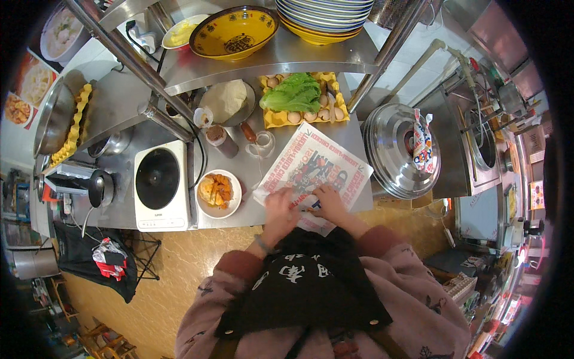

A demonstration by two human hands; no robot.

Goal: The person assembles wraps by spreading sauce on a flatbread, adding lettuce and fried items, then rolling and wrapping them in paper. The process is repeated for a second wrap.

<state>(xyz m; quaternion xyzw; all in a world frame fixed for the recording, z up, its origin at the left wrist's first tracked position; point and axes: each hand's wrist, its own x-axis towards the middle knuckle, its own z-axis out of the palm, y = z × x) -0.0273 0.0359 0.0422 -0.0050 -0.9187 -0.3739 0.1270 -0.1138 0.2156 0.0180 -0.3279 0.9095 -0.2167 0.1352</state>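
Note:
A printed white food-wrapping paper [347,163] with red and dark markings lies at an angle on the steel counter's front edge. My left hand [281,209] is closed on its near left part, fingers curled. Beside it my right hand [330,204] is closed on the near edge, fingertips close to those of the left. A near flap of the paper hangs down past the counter edge, in front of my black apron. What lies between my fingertips is too small to make out. To the left stands a white bowl [235,206] of orange-coated food pieces.
An induction cooker [160,215] stands left. Behind are a sauce bottle [221,143], a wooden-handled tool [248,132], flatbreads [224,102] and a yellow egg tray [275,119] with lettuce [293,94]. A lidded steel pot [385,155] stands right. A shelf [269,70] overhangs the back.

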